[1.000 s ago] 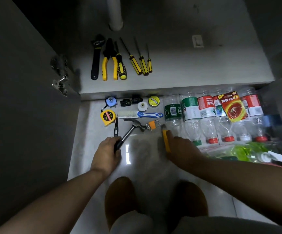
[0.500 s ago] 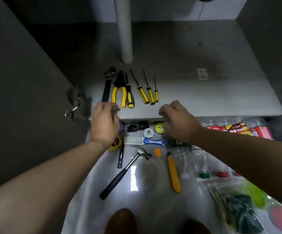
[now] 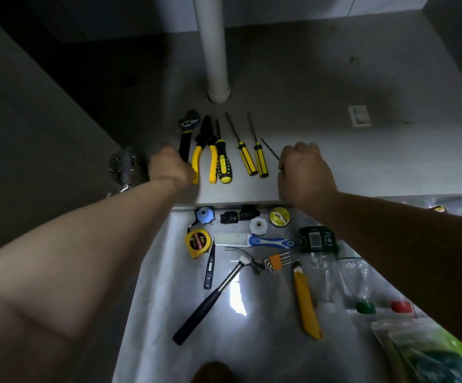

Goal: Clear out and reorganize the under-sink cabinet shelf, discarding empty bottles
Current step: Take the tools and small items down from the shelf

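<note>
Head view: on the cabinet shelf (image 3: 362, 167) the wrench (image 3: 187, 131), pliers (image 3: 206, 150) and screwdrivers lie in a sorted row. The left hand (image 3: 170, 168) curls its fingers at the wrench handle, though I cannot tell if they grip it. The right hand (image 3: 304, 170) closes round the small screwdriver (image 3: 269, 147), apparently to align it. The bottles (image 3: 321, 261) lie on the floor.

Single wide-angle head view, steeply down and forward, close over cabinet shelf (image 3: 362, 167) and floor (image 3: 252, 352).
</note>
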Available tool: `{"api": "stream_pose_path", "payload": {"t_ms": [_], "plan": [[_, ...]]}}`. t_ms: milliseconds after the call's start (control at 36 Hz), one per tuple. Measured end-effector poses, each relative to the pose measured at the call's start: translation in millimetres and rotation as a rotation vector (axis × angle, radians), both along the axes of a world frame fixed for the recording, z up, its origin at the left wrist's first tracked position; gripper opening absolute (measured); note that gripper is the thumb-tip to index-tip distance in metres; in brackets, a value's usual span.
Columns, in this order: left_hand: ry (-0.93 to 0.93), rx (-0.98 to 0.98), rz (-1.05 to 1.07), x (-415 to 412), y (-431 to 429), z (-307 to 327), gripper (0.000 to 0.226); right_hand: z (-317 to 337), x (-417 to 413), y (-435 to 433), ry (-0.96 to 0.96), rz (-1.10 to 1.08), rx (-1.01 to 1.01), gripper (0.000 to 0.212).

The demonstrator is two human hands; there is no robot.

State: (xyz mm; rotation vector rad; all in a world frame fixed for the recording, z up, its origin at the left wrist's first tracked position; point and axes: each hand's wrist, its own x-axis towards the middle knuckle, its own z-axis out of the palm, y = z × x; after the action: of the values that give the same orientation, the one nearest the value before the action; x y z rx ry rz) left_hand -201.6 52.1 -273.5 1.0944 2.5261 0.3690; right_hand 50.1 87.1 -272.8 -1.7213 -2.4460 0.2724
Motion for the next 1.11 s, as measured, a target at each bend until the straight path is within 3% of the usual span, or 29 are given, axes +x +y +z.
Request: {"api": "stream_pose_path", "payload": {"t_ms": [167,389,472,611,778,833,944,1111], "plan": [[-0.111,-0.001,0.116,5.3,1.7,3.5,0.036,4.5,16.7,-0.2,0.076,-0.120,-0.145,0.028],[-0.318,0.342,0.220,34.2,-58.6,0.2,0.010,17.0,60.6,-44.0,0.369,0.025,-0.218,0.004],[-0.339,0.434,0.168,56.0,-105.9,-10.6,0.005,15.6,80.3,-79.8,0.381,0.122,-0.322,0.006],[-0.363,0.405,-0.036,91.2,-189.1,-32.2,0.014,5.2,121.7,-142.0,0.262,0.199,-0.563,0.010],[-0.605,0.137,-0.288,117.7,-264.1,-60.6,0.026,-26.5,159.6,-206.3,0.095,0.124,-0.654,0.011],[-0.670,0.041,-0.319,121.5,-278.1,-68.0,0.027,-36.9,167.6,-220.5,-0.007,0.122,-0.678,0.007],[-0.681,-0.073,-0.293,124.4,-289.1,-79.4,0.024,-49.2,176.8,-233.0,-0.255,0.169,-0.682,0.023],[-0.650,-0.119,-0.263,123.0,-285.5,-85.3,0.017,-57.0,177.5,-229.2,-0.362,0.135,-0.725,0.030]]}}
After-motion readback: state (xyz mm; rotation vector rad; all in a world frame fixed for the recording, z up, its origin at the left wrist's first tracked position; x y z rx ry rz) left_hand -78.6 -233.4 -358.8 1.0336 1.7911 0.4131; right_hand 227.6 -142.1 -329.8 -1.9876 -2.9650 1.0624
